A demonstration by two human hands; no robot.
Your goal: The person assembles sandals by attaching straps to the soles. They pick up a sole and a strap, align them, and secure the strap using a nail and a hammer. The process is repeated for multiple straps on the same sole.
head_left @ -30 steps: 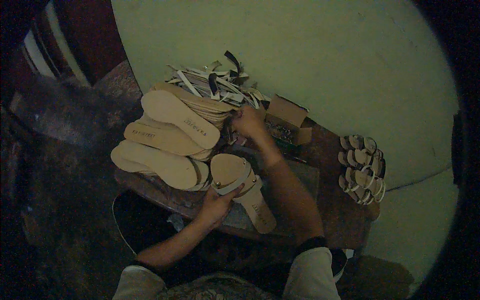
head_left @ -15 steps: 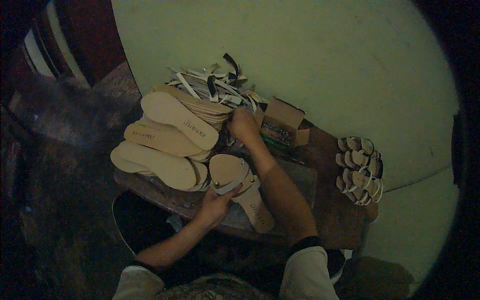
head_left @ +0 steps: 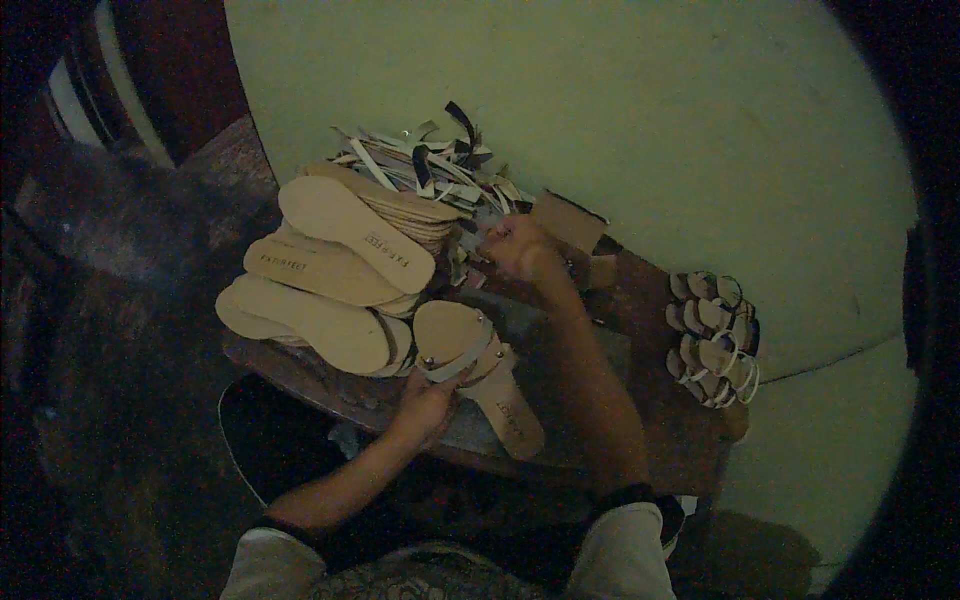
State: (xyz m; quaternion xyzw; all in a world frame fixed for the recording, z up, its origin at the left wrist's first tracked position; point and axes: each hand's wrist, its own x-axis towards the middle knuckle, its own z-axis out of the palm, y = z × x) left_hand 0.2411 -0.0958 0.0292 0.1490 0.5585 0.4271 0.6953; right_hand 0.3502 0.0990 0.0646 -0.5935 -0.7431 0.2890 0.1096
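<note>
My left hand (head_left: 427,408) grips a tan sandal (head_left: 516,420) by its side, near a pale strap (head_left: 458,362) that crosses the front part. Small shiny metal studs sit at the strap's ends. Beyond the sandal, my right hand (head_left: 518,246) is closed, its fingers curled in front of an open cardboard box (head_left: 570,222). Whatever those fingers hold is too small and dark to make out. Tan insoles (head_left: 355,235) lie in overlapping stacks to the left of both hands.
Strips of white and black strap material (head_left: 425,170) are heaped behind the insoles. On the right edge of the dark wooden table (head_left: 675,400) stands a cluster of strapped sandals (head_left: 712,340). A pale green wall (head_left: 650,110) rises behind the table.
My right hand has shifted right, from beside the insole stack to in front of the cardboard box. The left hand keeps its hold on the sandal, almost in place.
</note>
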